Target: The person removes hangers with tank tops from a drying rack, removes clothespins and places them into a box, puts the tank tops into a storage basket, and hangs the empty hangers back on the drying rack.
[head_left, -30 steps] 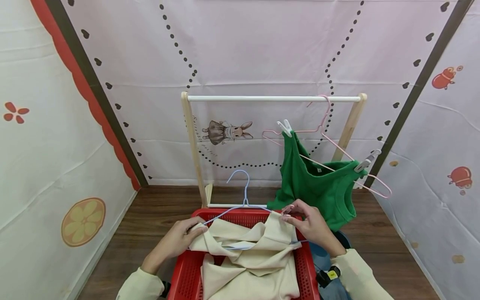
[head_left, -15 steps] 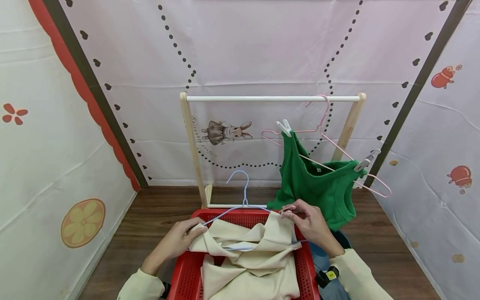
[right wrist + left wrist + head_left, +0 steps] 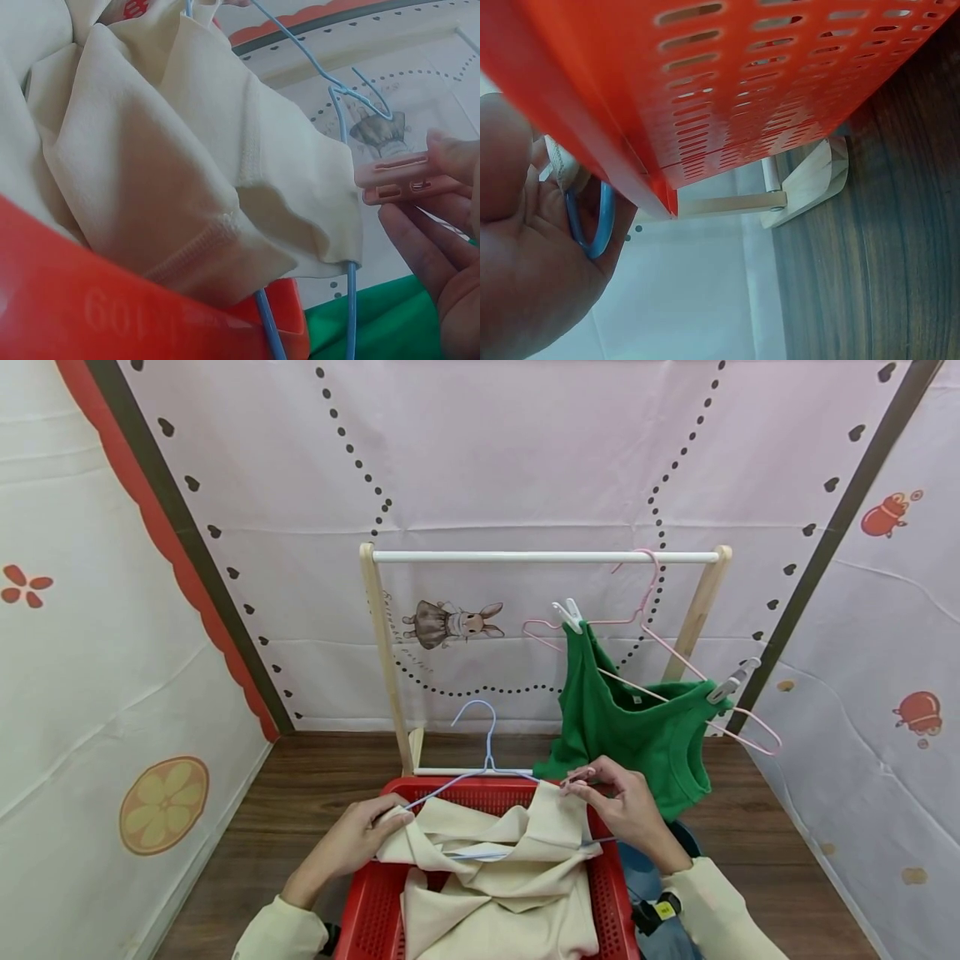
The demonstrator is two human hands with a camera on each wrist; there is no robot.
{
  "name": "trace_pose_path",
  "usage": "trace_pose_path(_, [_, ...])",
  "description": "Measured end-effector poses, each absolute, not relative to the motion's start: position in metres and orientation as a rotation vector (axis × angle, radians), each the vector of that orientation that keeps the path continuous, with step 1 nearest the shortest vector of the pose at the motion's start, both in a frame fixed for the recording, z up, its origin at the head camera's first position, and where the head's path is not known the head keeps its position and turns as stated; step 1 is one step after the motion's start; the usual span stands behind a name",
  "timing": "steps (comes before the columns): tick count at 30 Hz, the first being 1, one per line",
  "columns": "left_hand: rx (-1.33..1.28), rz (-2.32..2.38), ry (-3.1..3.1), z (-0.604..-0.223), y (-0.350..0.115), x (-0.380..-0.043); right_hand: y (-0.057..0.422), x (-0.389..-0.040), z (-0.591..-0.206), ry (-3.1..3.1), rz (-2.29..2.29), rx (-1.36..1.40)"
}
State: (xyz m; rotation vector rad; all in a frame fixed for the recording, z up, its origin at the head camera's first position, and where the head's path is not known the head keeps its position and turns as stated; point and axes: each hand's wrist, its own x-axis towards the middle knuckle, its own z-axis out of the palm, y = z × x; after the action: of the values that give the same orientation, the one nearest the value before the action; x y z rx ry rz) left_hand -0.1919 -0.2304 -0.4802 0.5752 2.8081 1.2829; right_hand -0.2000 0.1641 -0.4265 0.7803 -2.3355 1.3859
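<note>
A cream garment lies in folds over the red basket, with a blue hanger running through its top and the hook pointing away. My left hand grips the hanger's left arm together with the cloth. In the left wrist view the hanger's rounded blue end sticks out against the palm. My right hand pinches a pink clothespin between thumb and fingers. The clothespin's tip is right at the garment's upper right edge, beside the hanger's wire.
The red basket stands on the wood floor. Behind it is a rack with a white rail. A green top hangs there from a pink hanger with white clips. Blue cloth lies right of the basket.
</note>
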Motion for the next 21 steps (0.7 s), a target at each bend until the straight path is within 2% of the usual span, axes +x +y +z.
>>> trace_pose_path(21, [0.562, 1.314, 2.827, -0.485, -0.229, -0.192, 0.176, -0.197, -0.425, -2.319, 1.376, 0.868])
